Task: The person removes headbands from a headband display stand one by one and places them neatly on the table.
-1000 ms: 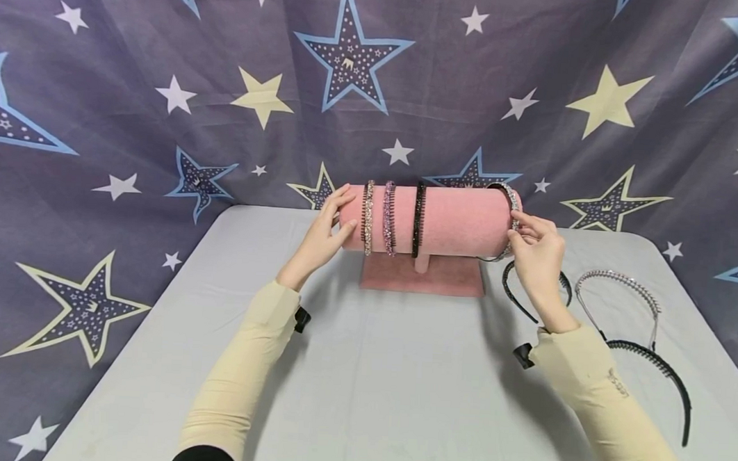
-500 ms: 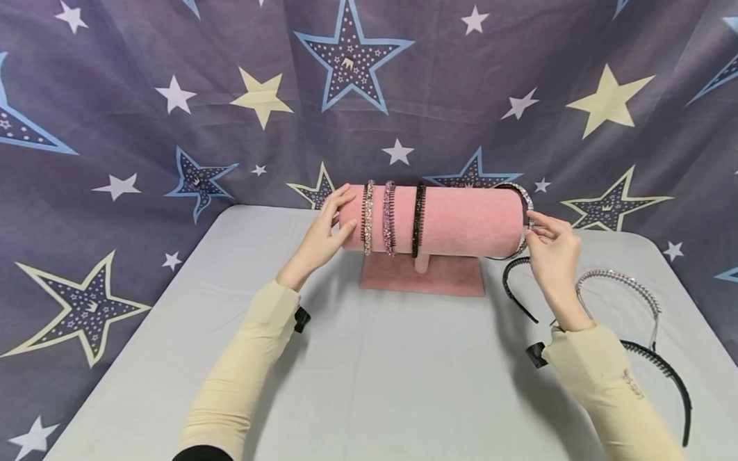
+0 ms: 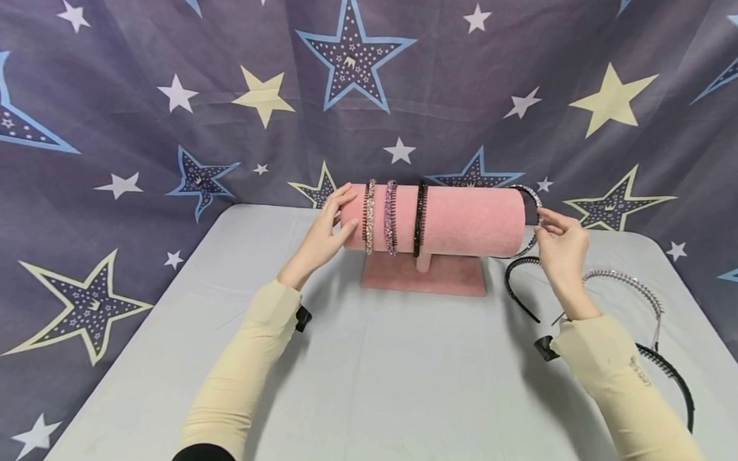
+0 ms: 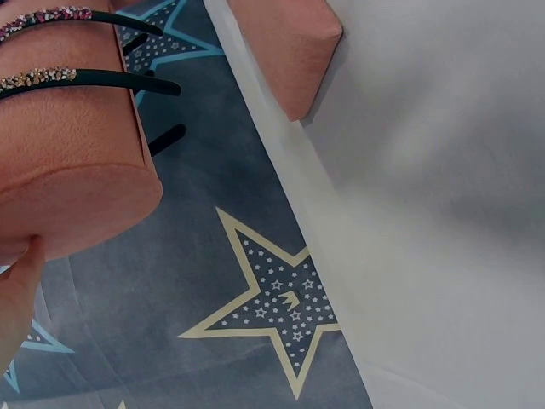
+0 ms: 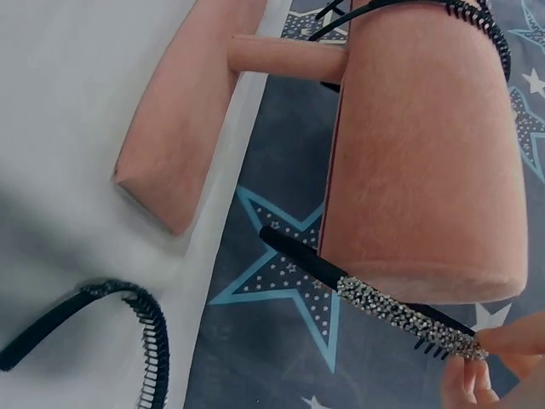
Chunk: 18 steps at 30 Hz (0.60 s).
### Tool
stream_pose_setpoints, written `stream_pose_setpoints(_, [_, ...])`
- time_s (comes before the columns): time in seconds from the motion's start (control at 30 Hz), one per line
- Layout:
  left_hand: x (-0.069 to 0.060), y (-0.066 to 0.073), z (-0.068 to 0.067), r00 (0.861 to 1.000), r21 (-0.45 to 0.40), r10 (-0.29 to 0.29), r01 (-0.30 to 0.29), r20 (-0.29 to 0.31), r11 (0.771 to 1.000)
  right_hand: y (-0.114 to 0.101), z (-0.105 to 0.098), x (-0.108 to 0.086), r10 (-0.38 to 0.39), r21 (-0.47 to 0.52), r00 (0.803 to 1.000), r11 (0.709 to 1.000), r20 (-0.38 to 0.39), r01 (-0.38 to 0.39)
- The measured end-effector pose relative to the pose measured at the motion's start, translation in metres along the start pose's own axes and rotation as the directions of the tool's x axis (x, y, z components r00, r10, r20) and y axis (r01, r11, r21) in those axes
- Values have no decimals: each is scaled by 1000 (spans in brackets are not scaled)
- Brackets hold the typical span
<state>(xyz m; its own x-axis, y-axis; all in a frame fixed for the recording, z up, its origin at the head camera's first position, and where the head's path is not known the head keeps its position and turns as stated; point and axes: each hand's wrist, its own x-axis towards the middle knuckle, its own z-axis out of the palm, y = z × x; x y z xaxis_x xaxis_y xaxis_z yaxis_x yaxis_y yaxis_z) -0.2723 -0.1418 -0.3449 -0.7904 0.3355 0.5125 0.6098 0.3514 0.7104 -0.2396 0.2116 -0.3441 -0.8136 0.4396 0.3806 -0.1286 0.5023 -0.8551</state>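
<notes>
A pink padded cylinder on a pink base carries three headbands: one silvery-gold, one purple and one black. My left hand grips the cylinder's left end, thumb at the front. At the other end my right hand pinches a silver-studded headband. In the right wrist view, this studded headband lies just off the cylinder's end face, its black tip pointing up and left, with my right fingers at its studded part.
On the table at the right lie a black headband, a silvery-pink one and another black one nearer the front. A dark cloth with stars hangs behind the table.
My right hand has moved right with the studded headband, from around the cylinder's right end to beyond it. My left hand keeps its grip in place.
</notes>
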Motion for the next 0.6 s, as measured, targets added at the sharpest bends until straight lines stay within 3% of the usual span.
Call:
stream_pose_setpoints(0.13, [-2, 16, -2, 1000, -1, -6, 6, 6, 1000, 4, -2, 4, 8, -21, 1000, 1000, -2, -8])
stream_pose_setpoints(0.17, [-2, 16, -1, 1000, -1, -5, 5, 5, 1000, 5, -3, 5, 12, -28, 1000, 1000, -2, -12])
stream_pose_setpoints(0.2, [-2, 16, -1, 1000, 0, -5, 5, 5, 1000, 28, -1, 15, 7, 16, 1000, 1000, 13, -7])
stream_pose_setpoints(0.4, [-2, 17, -1, 1000, 0, -1, 1, 4, 1000, 36, -7, 22, 71, 2, 997, 997, 30, -71])
stream_pose_setpoints(0.43, [-3, 18, -1, 1000, 1, -1, 1, 4, 1000, 16, -12, 13, 88, -53, 996, 995, 20, -87])
stream_pose_setpoints(0.6, [-3, 18, -2, 1000, 0, 4, -4, 3, 1000, 18, -21, 15, 110, -91, 993, 990, 42, -106])
